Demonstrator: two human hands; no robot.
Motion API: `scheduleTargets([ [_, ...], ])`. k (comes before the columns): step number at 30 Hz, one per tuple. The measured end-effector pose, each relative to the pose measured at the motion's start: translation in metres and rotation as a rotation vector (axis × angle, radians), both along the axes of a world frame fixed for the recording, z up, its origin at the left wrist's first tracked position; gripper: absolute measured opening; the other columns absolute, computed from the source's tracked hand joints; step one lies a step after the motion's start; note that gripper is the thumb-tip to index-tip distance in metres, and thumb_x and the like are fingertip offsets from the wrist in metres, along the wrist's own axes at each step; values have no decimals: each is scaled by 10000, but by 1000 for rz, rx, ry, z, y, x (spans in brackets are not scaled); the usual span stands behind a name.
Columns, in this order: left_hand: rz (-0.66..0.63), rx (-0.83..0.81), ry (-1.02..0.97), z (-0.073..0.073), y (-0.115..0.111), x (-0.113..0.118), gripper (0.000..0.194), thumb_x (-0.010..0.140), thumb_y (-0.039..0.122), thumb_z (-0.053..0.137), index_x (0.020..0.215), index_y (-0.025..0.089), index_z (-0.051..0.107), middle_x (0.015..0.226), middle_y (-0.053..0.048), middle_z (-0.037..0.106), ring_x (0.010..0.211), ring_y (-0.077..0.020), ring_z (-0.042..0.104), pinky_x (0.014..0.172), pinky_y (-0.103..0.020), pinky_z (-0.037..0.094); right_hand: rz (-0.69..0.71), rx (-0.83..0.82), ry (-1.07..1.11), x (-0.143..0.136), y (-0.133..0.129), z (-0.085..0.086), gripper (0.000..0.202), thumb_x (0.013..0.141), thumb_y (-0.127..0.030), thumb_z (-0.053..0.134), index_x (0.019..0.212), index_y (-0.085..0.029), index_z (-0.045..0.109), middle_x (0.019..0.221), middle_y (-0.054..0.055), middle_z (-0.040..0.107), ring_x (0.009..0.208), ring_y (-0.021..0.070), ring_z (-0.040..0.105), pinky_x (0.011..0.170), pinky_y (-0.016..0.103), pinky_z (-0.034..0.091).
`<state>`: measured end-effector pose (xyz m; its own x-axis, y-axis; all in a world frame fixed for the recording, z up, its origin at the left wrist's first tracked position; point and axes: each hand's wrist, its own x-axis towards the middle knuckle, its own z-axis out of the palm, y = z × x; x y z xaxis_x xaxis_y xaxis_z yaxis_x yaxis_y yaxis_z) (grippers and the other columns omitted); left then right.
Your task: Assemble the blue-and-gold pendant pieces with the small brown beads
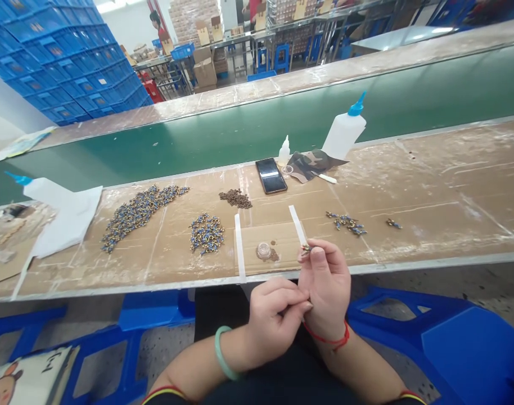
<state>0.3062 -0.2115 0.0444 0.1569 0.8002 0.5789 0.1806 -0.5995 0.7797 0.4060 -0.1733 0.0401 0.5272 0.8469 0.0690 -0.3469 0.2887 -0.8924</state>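
Observation:
My right hand (328, 281), with a red string at the wrist, is held palm up at the table's front edge. Its thumb and fingers are closed on a few tiny gold-and-dark pieces (306, 249). Against its palm, my left hand (278, 312), wearing a pale green bangle, is pinched; whatever lies between its fingertips is too small to make out. Just beyond the hands, a small round clear dish (264, 251) sits on a cardboard patch (251, 233) with brown stains beside it. Small blue-and-gold pieces form a heap (207, 233) left of it and a smaller cluster (346, 223) to the right.
A long pile of similar pieces (139, 214) lies at the left, a brown pile (235, 198) farther back. Behind are a phone (271, 175), a small dropper bottle (284, 151), camouflage cloth (314, 164) and a white blue-tipped bottle (343, 132). Another such bottle (50, 191) stands left. Blue stools flank me.

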Motion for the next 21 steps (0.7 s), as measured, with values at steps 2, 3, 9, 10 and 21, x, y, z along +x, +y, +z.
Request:
scheduleTargets([
  [2,-26,61,45,3,3,-2,82,946,148,706,982,187,767,855,-110,800,719,-200,763,620,-295,653,-7,-8,36,2,2,0,283,864,-511,821,933,-245,754,844,2,686,693,123,588,682,290,492],
  [3,-39,83,68,4,5,-2,79,950,148,699,986,178,763,866,-119,803,724,-201,769,629,-293,659,-11,-10,53,2,3,1,293,844,-517,838,924,-246,758,808,-7,672,687,123,580,685,289,487],
  [9,-153,148,164,13,25,-9,117,986,205,664,914,180,753,811,-100,797,673,-185,758,614,-271,654,21,-21,82,5,8,4,343,783,-557,879,891,-252,765,718,-26,634,659,121,554,660,282,461],
  [10,-187,158,179,14,29,-12,135,990,216,663,897,179,752,797,-97,793,660,-177,747,609,-264,645,35,-25,83,5,8,4,347,780,-559,880,890,-251,763,714,-27,634,656,120,555,654,279,458],
  [21,-547,-684,-696,14,55,-24,434,734,568,902,721,166,739,601,22,586,392,-17,352,379,-174,297,223,-5,81,4,10,15,375,738,-587,907,841,-255,765,683,-31,626,656,126,583,669,283,488],
])
